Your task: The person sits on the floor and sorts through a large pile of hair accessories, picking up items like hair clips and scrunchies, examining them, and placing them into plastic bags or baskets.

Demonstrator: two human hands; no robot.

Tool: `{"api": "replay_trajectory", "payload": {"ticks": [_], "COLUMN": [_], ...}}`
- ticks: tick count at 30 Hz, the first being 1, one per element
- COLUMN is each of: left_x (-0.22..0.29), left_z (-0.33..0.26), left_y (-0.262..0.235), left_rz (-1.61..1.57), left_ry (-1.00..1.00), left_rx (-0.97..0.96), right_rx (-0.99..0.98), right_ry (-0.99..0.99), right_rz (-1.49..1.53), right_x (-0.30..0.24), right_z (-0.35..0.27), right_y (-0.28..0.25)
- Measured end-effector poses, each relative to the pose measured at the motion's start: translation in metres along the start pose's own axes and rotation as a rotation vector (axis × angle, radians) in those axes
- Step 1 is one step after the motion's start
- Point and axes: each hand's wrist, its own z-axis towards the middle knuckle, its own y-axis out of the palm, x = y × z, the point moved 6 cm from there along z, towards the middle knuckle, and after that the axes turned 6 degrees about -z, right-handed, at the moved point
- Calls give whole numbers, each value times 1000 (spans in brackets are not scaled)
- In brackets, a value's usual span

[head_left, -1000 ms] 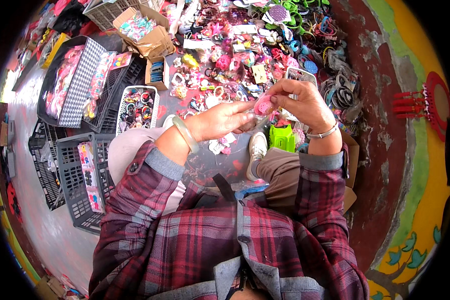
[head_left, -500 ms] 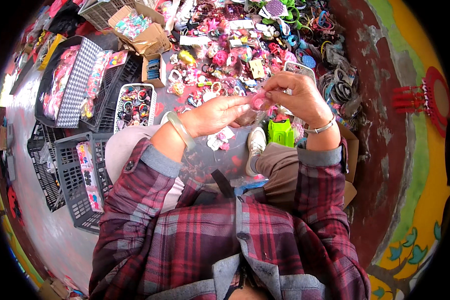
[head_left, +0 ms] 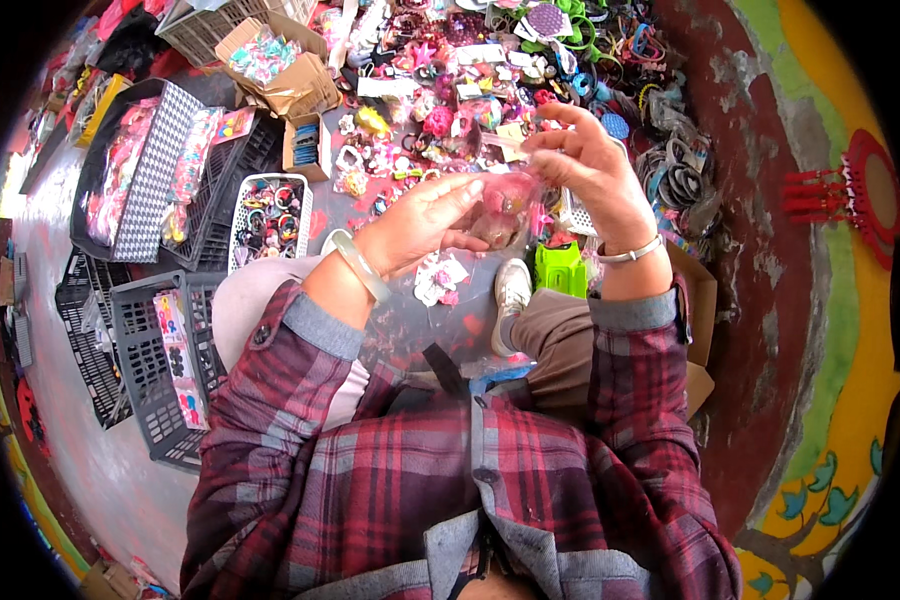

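My left hand (head_left: 410, 225) grips a small clear plastic bag (head_left: 500, 228) by its left side, with the thumb on top. Inside the bag are round pink, fluffy-looking pieces (head_left: 510, 192); their exact kind I cannot make out. My right hand (head_left: 600, 185) is at the bag's upper right corner, thumb and forefinger on the plastic edge and the other fingers lifted away. Below the bag, on the floor between my legs, lies a white and pink hair ornament (head_left: 440, 278).
Ahead spreads a heap of hair accessories (head_left: 440, 120). To the left are a white basket of hair ties (head_left: 270, 215), a grey crate (head_left: 160, 370), a houndstooth-patterned box (head_left: 155, 170) and cardboard boxes (head_left: 280, 75). A bright green plastic basket (head_left: 562, 268) stands by my right shoe (head_left: 513, 290).
My right hand has moved up and its fingers have spread from their pinch. The bag now hangs more fully in view, with the pink pieces lower inside it.
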Motion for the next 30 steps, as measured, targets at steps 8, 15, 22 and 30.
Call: {"api": "replay_trajectory", "payload": {"ticks": [8,15,22,30], "left_x": [29,27,25,12], "left_z": [-1,-3,1,12], "left_y": [5,6,-6,6], "left_rz": [-360,-304,3,-46], "left_ry": [153,125,123,84], "left_rx": [3,53,172,111], "right_rx": [-22,166,352,378], "right_ry": [207,72,122,229], "right_rz": [524,497,613,807], "right_x": [34,30,31,48], "right_z": [-1,4,3,7], "right_y": [20,24,19,22]}}
